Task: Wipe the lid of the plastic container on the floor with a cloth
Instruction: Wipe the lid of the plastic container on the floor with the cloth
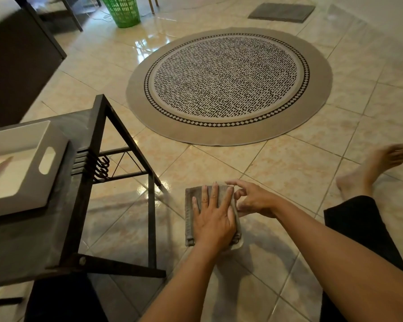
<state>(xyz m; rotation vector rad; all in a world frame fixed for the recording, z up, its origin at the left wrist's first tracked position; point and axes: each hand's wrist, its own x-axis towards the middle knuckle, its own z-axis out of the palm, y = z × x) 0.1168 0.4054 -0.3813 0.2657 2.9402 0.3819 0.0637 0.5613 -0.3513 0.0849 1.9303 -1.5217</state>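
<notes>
A folded grey cloth (191, 212) lies over a low object on the tiled floor in front of me. A pale corner of the plastic container (239, 245) shows under the cloth's near right edge, and the lid itself is hidden. My left hand (213, 219) lies flat on the cloth with its fingers spread, pressing down. My right hand (251, 201) sits at the cloth's right edge. Its fingers curl against the side of the covered container, with the index finger reaching over the far right corner.
A dark metal-framed table (102, 140) stands close on the left with a white tray (44, 145) on it. Beyond the hands lies a round patterned rug (228, 87). A green basket (123, 10) and a grey mat (282, 12) are far back. My bare foot (372, 168) rests at the right.
</notes>
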